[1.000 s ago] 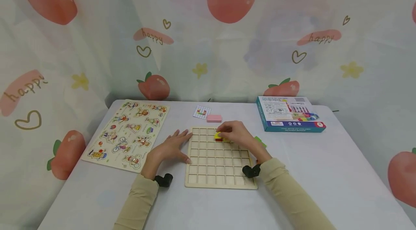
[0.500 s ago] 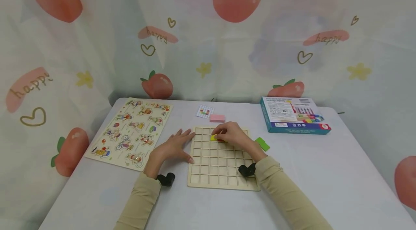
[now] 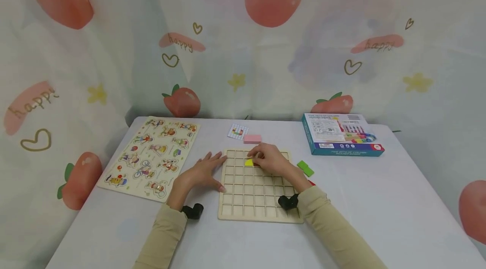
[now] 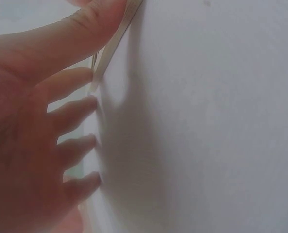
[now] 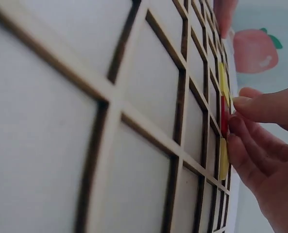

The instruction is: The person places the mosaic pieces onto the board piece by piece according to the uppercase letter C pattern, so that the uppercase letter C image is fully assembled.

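A wooden grid board (image 3: 243, 199) lies on the white table. My left hand (image 3: 201, 174) rests at its left side, fingers spread and thumb at the edge; the left wrist view shows that thumb (image 4: 80, 31) along the rim. Over the board's back rows my right hand (image 3: 271, 160) bends its fingers and pinches a yellow tile (image 3: 248, 162) by its edge. In the right wrist view this yellow tile (image 5: 224, 80) sits in line with a red tile (image 5: 224, 114) and a second yellow tile (image 5: 224, 159), right beside the fingertips.
Green tiles (image 3: 305, 168) and a red piece (image 3: 312, 183) lie right of the board. Behind it are a pink block (image 3: 252, 139) and a grid-pattern card (image 3: 238, 131). A picture puzzle board (image 3: 149, 157) lies left; a teal box (image 3: 341, 134) stands back right.
My right hand has moved a little left and down with the yellow tile, from above the red tile to the cell on its left. The left hand stays at the board's edge.
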A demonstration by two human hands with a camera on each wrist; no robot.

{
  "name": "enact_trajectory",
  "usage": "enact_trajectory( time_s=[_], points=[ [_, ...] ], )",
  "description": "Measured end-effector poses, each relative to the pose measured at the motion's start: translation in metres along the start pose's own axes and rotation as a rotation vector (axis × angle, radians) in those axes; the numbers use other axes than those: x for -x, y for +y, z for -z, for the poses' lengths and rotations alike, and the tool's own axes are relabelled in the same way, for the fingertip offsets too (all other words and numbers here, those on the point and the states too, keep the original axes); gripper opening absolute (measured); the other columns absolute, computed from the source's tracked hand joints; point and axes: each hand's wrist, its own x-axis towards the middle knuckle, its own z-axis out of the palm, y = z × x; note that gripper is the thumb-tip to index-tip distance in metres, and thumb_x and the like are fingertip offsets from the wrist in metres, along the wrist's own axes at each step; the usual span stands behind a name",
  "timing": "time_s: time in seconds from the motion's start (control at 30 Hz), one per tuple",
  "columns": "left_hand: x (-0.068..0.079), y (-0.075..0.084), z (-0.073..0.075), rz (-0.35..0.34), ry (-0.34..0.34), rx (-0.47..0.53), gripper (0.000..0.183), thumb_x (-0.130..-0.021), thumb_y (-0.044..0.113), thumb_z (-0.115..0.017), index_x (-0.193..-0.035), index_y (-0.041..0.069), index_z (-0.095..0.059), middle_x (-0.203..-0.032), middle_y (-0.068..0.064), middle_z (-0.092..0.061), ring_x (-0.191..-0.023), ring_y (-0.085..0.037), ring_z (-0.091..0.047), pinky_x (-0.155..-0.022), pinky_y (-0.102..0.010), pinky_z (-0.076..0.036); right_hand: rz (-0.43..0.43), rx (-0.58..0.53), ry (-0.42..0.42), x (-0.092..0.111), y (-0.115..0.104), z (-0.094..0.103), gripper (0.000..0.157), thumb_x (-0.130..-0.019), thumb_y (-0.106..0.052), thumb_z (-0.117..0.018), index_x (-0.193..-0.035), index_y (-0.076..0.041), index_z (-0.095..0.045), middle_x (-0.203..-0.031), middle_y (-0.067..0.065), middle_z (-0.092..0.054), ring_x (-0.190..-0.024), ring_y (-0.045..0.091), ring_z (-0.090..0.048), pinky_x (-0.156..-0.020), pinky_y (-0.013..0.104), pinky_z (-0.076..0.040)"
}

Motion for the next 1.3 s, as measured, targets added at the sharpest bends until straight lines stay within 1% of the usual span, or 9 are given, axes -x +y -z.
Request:
enact_trajectory(
  time_s=[0.13, 0.2, 0.37, 0.53, 0.67, 0.87, 1.03, 1.17, 1.3],
  points=[
    [0.001, 0.0, -0.002, 0.012, 0.006, -0.002, 0.103, -0.076, 0.027, -0.092, -0.161, 0.012, -0.036, -0.172, -0.012, -0.022, -0.16, -0.039, -0.006, -0.13, -0.059, -0.006, -0.031, -0.033, 0.044, 0.01, -0.001, 0.002, 0.019, -0.099, -0.005, -0.064, -0.113, -0.007, -0.077, -0.113, 0.011, -0.072, -0.099, 0.027, -0.069, -0.088, 0.043, -0.06],
    [0.0, 0.0, -0.002, 0.01, 0.009, -0.002, 0.103, -0.076, 0.027, -0.092, -0.161, 0.012, -0.036, -0.171, -0.012, -0.022, -0.16, -0.039, -0.007, -0.13, -0.059, -0.007, -0.037, -0.043, 0.076, 0.017, -0.002, 0.005, 0.018, -0.099, -0.005, -0.064, -0.112, -0.007, -0.077, -0.114, 0.011, -0.073, -0.099, 0.027, -0.07, -0.087, 0.043, -0.06],
    [0.0, 0.001, -0.002, 0.008, 0.008, -0.001, 0.102, -0.075, 0.026, -0.092, -0.16, 0.011, -0.037, -0.171, -0.012, -0.023, -0.16, -0.039, -0.007, -0.13, -0.059, -0.006, -0.046, -0.048, 0.157, 0.039, -0.002, 0.016, 0.019, -0.098, -0.006, -0.066, -0.113, -0.007, -0.076, -0.112, 0.01, -0.074, -0.092, 0.023, -0.068, -0.08, 0.036, -0.059],
    [0.0, 0.001, -0.004, 0.003, 0.009, -0.004, 0.102, -0.075, 0.026, -0.092, -0.16, 0.011, -0.037, -0.171, -0.013, -0.023, -0.16, -0.039, -0.007, -0.13, -0.059, -0.007, -0.125, -0.086, 0.219, 0.06, 0.006, 0.033, 0.021, -0.099, -0.009, -0.066, -0.117, -0.006, -0.075, -0.113, 0.01, -0.075, -0.091, 0.024, -0.067, -0.081, 0.035, -0.057],
    [0.0, 0.001, -0.006, 0.006, 0.007, -0.006, 0.102, -0.076, 0.028, -0.091, -0.161, 0.011, -0.036, -0.171, -0.012, -0.022, -0.16, -0.039, -0.007, -0.13, -0.058, -0.007, -0.189, -0.097, 0.248, 0.07, 0.018, 0.043, 0.022, -0.1, -0.013, -0.066, -0.12, -0.008, -0.074, -0.116, 0.011, -0.075, -0.093, 0.025, -0.067, -0.084, 0.035, -0.056],
    [0.003, 0.0, -0.004, 0.002, 0.011, -0.02, 0.102, -0.077, 0.028, -0.091, -0.161, 0.01, -0.036, -0.171, -0.014, -0.022, -0.16, -0.041, -0.007, -0.129, -0.06, -0.008, -0.239, -0.076, 0.258, 0.078, 0.035, 0.053, 0.025, -0.1, -0.016, -0.067, -0.123, -0.008, -0.073, -0.117, 0.012, -0.074, -0.096, 0.026, -0.066, -0.084, 0.036, -0.055],
    [0.004, -0.002, -0.002, 0.008, 0.017, -0.02, 0.102, -0.077, 0.028, -0.091, -0.161, 0.01, -0.036, -0.171, -0.014, -0.022, -0.159, -0.042, -0.007, -0.129, -0.061, -0.008, -0.281, -0.085, 0.231, 0.081, 0.049, 0.059, 0.028, -0.099, -0.017, -0.068, -0.124, -0.007, -0.072, -0.12, 0.013, -0.073, -0.099, 0.027, -0.064, -0.083, 0.034, -0.055],
    [0.004, -0.003, -0.002, -0.001, 0.018, -0.008, 0.103, -0.076, 0.028, -0.091, -0.161, 0.011, -0.035, -0.171, -0.013, -0.021, -0.159, -0.042, -0.006, -0.129, -0.061, -0.007, -0.341, -0.078, 0.207, 0.088, 0.062, 0.064, 0.029, -0.099, -0.017, -0.068, -0.124, -0.005, -0.072, -0.118, 0.016, -0.072, -0.099, 0.027, -0.063, -0.078, 0.029, -0.054],
    [0.002, -0.002, -0.004, -0.013, 0.015, -0.003, 0.103, -0.076, 0.029, -0.091, -0.161, 0.011, -0.035, -0.171, -0.013, -0.021, -0.159, -0.042, -0.006, -0.129, -0.061, -0.007, -0.41, -0.068, 0.196, 0.095, 0.072, 0.067, 0.029, -0.099, -0.017, -0.068, -0.124, -0.004, -0.071, -0.116, 0.017, -0.071, -0.101, 0.029, -0.063, -0.081, 0.03, -0.057]
  ],
)
